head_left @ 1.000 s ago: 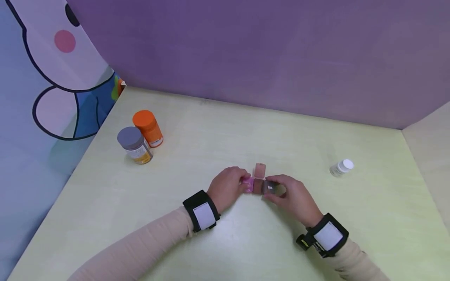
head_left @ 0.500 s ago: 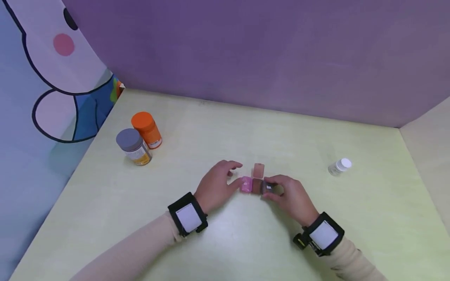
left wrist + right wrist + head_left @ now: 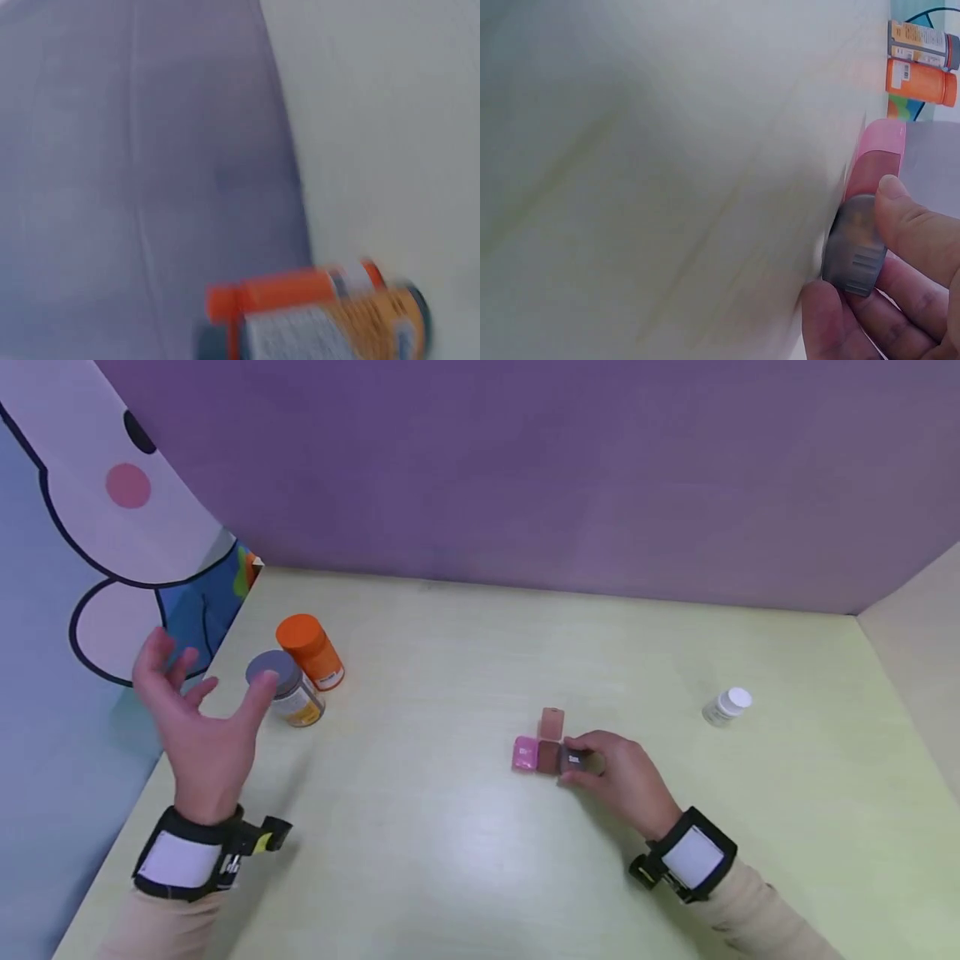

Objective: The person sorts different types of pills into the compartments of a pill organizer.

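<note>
A small pill organizer lies on the table in the head view. It has a pink compartment (image 3: 525, 753), a brown compartment (image 3: 548, 757) with its lid (image 3: 552, 723) swung up, and a grey compartment (image 3: 851, 251) on the right. My right hand (image 3: 630, 783) pinches the grey end between thumb and fingers. Far to the left, my left hand (image 3: 206, 739) is raised with fingers spread and holds nothing. Its thumb overlaps a grey-capped bottle (image 3: 298, 702) in the head view. Beside that bottle stands an orange bottle (image 3: 313, 652); both appear blurred in the left wrist view.
A small white bottle (image 3: 726, 707) stands on the right side of the table (image 3: 420, 860). A purple wall panel (image 3: 525, 477) rises along the far edge. A blue cartoon-printed panel (image 3: 45, 760) borders the left side.
My left hand has let go of the pink end of the pill organizer and swung left to beside the grey-capped bottle. The right hand keeps its grip in place.
</note>
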Available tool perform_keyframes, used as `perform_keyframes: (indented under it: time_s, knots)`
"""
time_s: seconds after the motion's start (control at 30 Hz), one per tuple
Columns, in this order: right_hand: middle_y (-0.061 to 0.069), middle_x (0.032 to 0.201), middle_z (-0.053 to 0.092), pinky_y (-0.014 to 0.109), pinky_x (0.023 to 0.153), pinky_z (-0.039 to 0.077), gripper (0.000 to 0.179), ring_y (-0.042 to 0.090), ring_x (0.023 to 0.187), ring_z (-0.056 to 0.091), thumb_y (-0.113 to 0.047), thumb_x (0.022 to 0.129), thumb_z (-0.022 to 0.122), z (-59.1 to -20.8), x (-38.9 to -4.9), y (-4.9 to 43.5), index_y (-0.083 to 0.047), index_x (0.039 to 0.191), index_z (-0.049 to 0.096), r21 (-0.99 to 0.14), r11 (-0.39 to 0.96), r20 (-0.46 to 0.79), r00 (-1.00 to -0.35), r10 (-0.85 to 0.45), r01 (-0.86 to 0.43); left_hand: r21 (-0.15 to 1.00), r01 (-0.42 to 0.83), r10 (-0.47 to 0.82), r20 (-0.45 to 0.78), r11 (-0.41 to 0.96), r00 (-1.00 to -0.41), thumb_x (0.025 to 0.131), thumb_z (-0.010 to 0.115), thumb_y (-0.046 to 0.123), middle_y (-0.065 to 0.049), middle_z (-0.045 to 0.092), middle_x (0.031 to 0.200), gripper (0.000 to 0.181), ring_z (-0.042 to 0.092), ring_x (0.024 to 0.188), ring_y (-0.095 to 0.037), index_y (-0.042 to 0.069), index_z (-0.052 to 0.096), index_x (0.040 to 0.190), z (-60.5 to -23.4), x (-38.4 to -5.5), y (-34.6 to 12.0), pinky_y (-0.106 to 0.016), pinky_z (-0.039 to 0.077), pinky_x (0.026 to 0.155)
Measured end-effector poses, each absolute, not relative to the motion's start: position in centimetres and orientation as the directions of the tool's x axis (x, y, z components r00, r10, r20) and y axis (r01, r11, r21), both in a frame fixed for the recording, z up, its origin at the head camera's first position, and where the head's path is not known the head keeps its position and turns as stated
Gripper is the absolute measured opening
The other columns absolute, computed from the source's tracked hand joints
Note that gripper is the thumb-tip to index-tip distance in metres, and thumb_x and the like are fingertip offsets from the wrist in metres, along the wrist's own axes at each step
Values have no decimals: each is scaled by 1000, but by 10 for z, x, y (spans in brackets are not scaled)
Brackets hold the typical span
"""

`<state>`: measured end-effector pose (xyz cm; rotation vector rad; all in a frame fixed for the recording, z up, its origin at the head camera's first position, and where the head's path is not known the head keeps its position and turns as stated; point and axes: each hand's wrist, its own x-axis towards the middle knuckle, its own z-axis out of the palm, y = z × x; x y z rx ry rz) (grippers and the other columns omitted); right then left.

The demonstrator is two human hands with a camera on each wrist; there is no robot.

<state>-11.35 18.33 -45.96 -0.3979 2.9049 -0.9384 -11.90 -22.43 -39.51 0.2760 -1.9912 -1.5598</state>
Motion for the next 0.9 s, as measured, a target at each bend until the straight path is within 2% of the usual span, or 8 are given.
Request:
perform_keyframes:
  time_s: [0.07, 0.13, 0.23, 0.37, 0.57, 0.7, 0.9]
  knots:
    - [16, 115, 79, 50, 95, 61, 41, 28, 104, 74, -10, 81, 89, -459, -115, 180, 0, 119, 76, -589, 775, 13, -961, -275, -229, 961, 7, -480, 144, 275, -866, 91, 79, 17, 1, 6, 177, 112, 16, 163, -19, 20, -1, 169, -405, -119, -242, -33, 21, 134]
    - [16, 116, 79, 50, 96, 60, 41, 28, 104, 74, -10, 81, 89, -459, -116, 178, 0, 119, 76, -594, 772, 5, -962, -275, -224, 951, -168, -435, -41, 258, -899, 94, 78, 23, 4, -18, 177, 123, -6, 167, -22, 29, -23, 165, -417, -120, -252, -46, 8, 137]
    - [17, 116, 79, 50, 96, 60, 41, 29, 105, 74, -10, 82, 89, -460, -118, 174, 0, 119, 76, -601, 769, -5, -961, -277, -218, 921, -325, -395, -222, 215, -891, 96, 77, 28, 8, -30, 174, 130, -19, 165, -23, 36, -37, 157, -432, -125, -259, -52, 5, 135]
    - [16, 116, 79, 50, 97, 60, 41, 28, 105, 74, -10, 82, 89, -461, -119, 170, -1, 119, 76, -607, 766, -14, -960, -279, -214, 909, -367, -357, -283, 196, -890, 95, 79, 26, 4, -28, 174, 134, -20, 164, -22, 35, -41, 155, -445, -131, -259, -50, 6, 135]
    - [16, 116, 79, 49, 97, 60, 40, 28, 105, 74, -10, 82, 89, -461, -119, 169, -1, 119, 76, -605, 767, -16, -959, -282, -215, 909, -336, -337, -244, 248, -909, 96, 78, 20, 0, -11, 179, 131, -9, 166, -24, 25, -37, 159, -452, -135, -257, -50, 6, 135]
    - [16, 117, 79, 49, 97, 60, 41, 28, 105, 74, -11, 82, 89, -460, -119, 169, -1, 119, 76, -601, 770, -17, -959, -281, -215, 929, -280, -332, -192, 242, -923, 97, 76, 15, -3, 1, 180, 122, 1, 167, -26, 23, -25, 165, -456, -135, -256, -49, 9, 135]
    - [15, 117, 79, 48, 96, 61, 41, 27, 104, 74, -12, 82, 89, -461, -118, 170, -2, 120, 76, -599, 772, -19, -961, -277, -211, 936, -244, -332, -152, 255, -931, 97, 75, 10, -6, 13, 178, 109, 11, 166, -27, 27, -5, 170, -461, -135, -256, -48, 12, 135]
